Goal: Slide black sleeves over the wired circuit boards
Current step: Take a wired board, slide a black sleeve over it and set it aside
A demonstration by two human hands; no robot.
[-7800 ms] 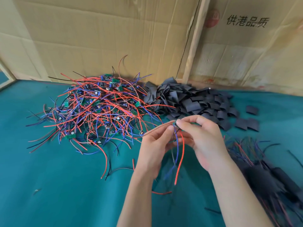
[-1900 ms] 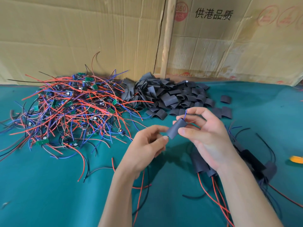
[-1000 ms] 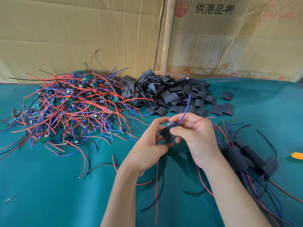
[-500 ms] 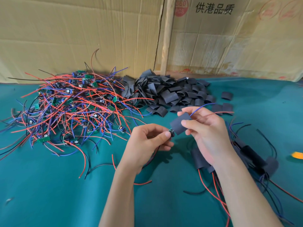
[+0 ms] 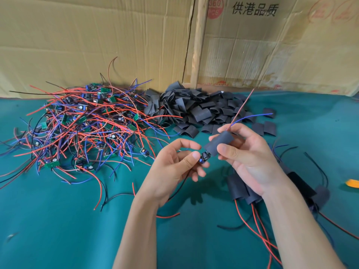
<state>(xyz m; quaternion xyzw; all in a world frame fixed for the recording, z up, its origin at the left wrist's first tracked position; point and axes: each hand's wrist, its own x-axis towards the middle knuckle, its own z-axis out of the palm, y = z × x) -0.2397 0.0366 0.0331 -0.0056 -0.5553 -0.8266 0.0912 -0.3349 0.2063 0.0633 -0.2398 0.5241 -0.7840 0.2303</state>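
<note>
My right hand (image 5: 246, 158) pinches a black sleeve (image 5: 218, 143) between thumb and fingers, tilted up to the right. A red and a blue wire (image 5: 240, 113) stick out of the sleeve's upper end. My left hand (image 5: 174, 167) pinches a small circuit board (image 5: 205, 156) just outside the sleeve's lower mouth; its black and red leads hang below. A heap of wired boards (image 5: 81, 125) lies at the left, a pile of loose black sleeves (image 5: 196, 111) behind the hands.
Sleeved boards with trailing wires (image 5: 240, 189) lie under and right of my right wrist. An orange object (image 5: 352, 182) sits at the right edge. Cardboard walls (image 5: 136, 35) close off the back of the green table (image 5: 58, 220).
The red and blue wires now poke farther out of the sleeve's top end. The board stays at the sleeve's lower mouth. The hands have shifted only slightly.
</note>
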